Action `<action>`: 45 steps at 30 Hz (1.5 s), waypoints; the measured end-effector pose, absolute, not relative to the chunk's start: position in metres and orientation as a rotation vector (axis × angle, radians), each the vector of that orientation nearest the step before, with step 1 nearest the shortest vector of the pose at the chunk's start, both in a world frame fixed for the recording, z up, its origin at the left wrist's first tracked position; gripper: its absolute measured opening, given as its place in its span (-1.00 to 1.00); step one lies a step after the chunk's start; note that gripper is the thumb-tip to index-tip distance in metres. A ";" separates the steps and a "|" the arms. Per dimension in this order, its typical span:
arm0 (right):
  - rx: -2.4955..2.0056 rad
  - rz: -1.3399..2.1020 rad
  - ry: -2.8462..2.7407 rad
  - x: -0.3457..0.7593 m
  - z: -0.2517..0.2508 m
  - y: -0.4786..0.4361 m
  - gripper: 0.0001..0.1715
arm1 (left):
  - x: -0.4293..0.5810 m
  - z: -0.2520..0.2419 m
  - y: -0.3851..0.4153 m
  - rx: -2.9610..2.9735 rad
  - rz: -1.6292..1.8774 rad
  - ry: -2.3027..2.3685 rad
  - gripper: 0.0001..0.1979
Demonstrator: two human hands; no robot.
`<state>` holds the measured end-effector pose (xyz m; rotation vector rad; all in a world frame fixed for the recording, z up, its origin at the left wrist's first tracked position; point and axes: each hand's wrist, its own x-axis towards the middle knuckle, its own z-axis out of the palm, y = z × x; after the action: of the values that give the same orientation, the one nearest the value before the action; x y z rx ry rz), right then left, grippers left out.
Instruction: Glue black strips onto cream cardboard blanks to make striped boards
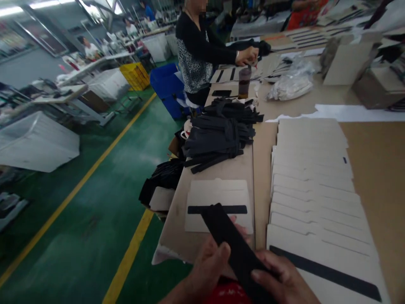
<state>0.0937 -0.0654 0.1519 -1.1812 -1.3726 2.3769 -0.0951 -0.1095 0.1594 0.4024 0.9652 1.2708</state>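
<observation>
A flat black strip (232,242), perhaps a small stack of strips, slants up and left in front of me. My left hand (211,259) grips it near the middle, thumb on top and fingers behind. Lower down, my right hand (278,272) pinches the same strip between thumb and fingers. Just beyond my hands a beige panel (218,190) lies on the table with one black strip (190,210) across it. To my right runs an overlapping row of beige panels (313,185), and a black strip (329,272) lies across the nearest one.
Bundles of black strips (215,137) lie ahead on the table (171,249). Beyond them are a phone (221,93), a cup of dark drink (244,82) and a clear plastic bag (291,82). A co-worker (202,50) stands at the far left edge. A box of black material (163,181) sits below.
</observation>
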 end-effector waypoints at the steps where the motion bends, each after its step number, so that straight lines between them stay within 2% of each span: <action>1: -1.159 2.438 -1.324 0.071 0.154 -0.071 -0.67 | -0.108 0.163 -0.116 0.299 1.298 1.028 -0.44; 3: -1.204 2.411 -1.384 0.036 0.156 -0.077 -0.73 | -0.131 0.167 -0.125 0.094 1.347 1.179 -0.47; 6: -1.244 2.066 -1.742 0.003 0.157 -0.075 -0.86 | -0.154 0.160 -0.132 0.022 1.406 1.450 -0.41; 9: -1.205 1.828 -1.904 -0.018 0.161 -0.071 -0.87 | -0.165 0.152 -0.135 0.072 1.393 1.627 -0.41; 14: -1.207 1.993 -1.802 -0.038 0.169 -0.065 -0.95 | -0.157 0.160 -0.138 0.232 1.406 1.752 -0.43; 19: -1.000 2.163 -1.633 -0.030 0.158 -0.053 -0.69 | -0.150 0.169 -0.135 0.519 1.304 1.806 -0.61; 22: -1.143 2.164 -1.575 -0.009 0.144 -0.033 -0.64 | -0.169 0.167 -0.140 1.030 1.120 1.946 -0.71; 25: -1.345 2.025 -1.715 0.009 0.128 -0.006 -0.61 | -0.203 0.163 -0.149 1.464 0.702 2.039 -0.79; 28: -1.455 1.847 -1.940 0.013 0.116 0.015 -0.57 | -0.236 0.152 -0.152 1.578 0.234 2.046 -0.82; 31: -1.451 1.679 -2.150 0.001 0.107 0.023 -0.57 | -0.261 0.130 -0.146 1.564 0.087 2.077 -0.84; 32: -1.447 1.620 -2.213 -0.005 0.104 0.023 -0.58 | -0.266 0.121 -0.142 1.569 0.087 2.079 -0.83; 37: -1.391 1.412 -2.451 -0.045 0.089 0.024 -0.61 | -0.275 0.082 -0.126 1.631 0.121 2.034 -0.49; 45: -1.296 1.326 -2.608 -0.101 0.079 0.042 -0.69 | -0.274 0.047 -0.117 1.627 0.211 2.057 -0.52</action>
<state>-0.1005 0.0421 0.0789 -1.2964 -2.6075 1.3256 -0.2737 -0.1171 0.0474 1.6265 2.0569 0.2112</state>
